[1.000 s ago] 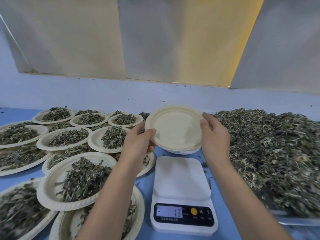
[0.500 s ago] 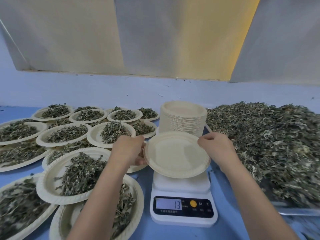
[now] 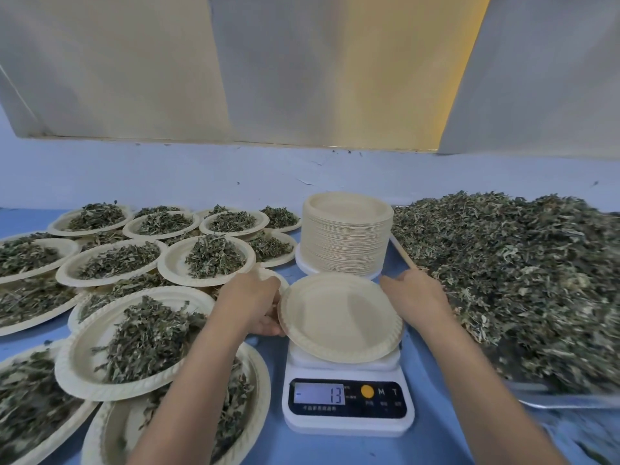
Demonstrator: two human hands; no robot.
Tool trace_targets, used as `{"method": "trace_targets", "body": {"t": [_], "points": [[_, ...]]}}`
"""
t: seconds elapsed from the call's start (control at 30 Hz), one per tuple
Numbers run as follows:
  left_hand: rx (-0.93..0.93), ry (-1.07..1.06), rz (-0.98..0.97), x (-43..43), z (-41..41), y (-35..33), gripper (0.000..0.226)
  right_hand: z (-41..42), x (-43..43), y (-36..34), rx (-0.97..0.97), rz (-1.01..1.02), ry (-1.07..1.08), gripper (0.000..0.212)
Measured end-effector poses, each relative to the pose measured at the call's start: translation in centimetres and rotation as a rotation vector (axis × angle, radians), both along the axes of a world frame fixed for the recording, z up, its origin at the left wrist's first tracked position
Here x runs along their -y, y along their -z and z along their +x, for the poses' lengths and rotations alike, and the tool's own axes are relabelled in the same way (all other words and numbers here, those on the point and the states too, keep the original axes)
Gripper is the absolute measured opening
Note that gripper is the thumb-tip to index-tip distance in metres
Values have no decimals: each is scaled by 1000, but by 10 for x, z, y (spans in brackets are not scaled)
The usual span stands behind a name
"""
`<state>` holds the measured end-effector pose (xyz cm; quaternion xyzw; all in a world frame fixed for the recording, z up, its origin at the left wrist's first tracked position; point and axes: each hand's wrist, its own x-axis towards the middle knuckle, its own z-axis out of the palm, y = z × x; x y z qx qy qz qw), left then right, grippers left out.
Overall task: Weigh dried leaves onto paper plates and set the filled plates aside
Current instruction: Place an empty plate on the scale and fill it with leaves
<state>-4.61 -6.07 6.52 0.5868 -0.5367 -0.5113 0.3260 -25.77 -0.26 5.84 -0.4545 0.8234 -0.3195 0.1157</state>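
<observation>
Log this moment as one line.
step: empty plate over scale | left hand: holds plate's left rim | right hand: at right rim, grip unclear | display: -13

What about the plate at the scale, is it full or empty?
Empty. The paper plate shows only its bare cream inside, with no leaves on it, unlike the filled plates to the left.

One head-worn wide-angle view — facing forward and down, close over the scale (image 3: pixel 347 397); edges blurred, perhaps bowed.
</observation>
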Motion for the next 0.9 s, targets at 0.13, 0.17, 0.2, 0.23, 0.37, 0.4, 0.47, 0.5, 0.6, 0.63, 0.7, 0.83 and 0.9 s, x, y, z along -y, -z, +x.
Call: {"method": "trace_targets", "body": {"t": [0.13, 0.17, 0.2, 0.23, 0.37, 0.4, 0.47, 0.5, 0.6, 0.63, 0.7, 0.83, 0.9], "points": [[209, -45, -162, 4, 5, 2, 30, 2, -1, -3, -43, -73, 54, 39], [284, -75, -258, 4, 6, 2, 33, 3, -1, -5, -48, -126, 55, 36], [322, -107, -351, 3, 7, 2, 33, 4, -1, -7, -46, -194, 48, 33], [331, -128, -437, 2, 6, 2, 33, 6, -2, -10, -33, -267, 34, 31], [156, -129, -576, -3, -3, 0, 30, 14, -3, -13, 51, -459, -72, 24], [57, -118, -548, -5, -6, -2, 28, 15, -3, -12, 84, -475, -93, 22], [-100, -105, -492, -8, -11, -4, 25, 16, 0, -10, 151, -478, -120, 17], [-133, -97, -480, -9, -13, -4, 25, 15, 1, -9, 169, -472, -130, 18], [-177, -75, -461, -11, -17, -4, 26, 14, 3, -7, 187, -473, -151, 19], [-194, -71, -448, -13, -19, -4, 26, 12, 3, -7, 182, -482, -146, 19], [-239, -63, -421, -15, -23, -6, 27, 8, 3, -6, 152, -512, -89, 19], [-265, -27, -418, -22, -34, -12, 27, -24, -2, -5, -34, -466, 79, 32], [-279, -4, -413, -25, -43, -16, 26, -53, -4, -4, -162, -250, 87, 44]]}}
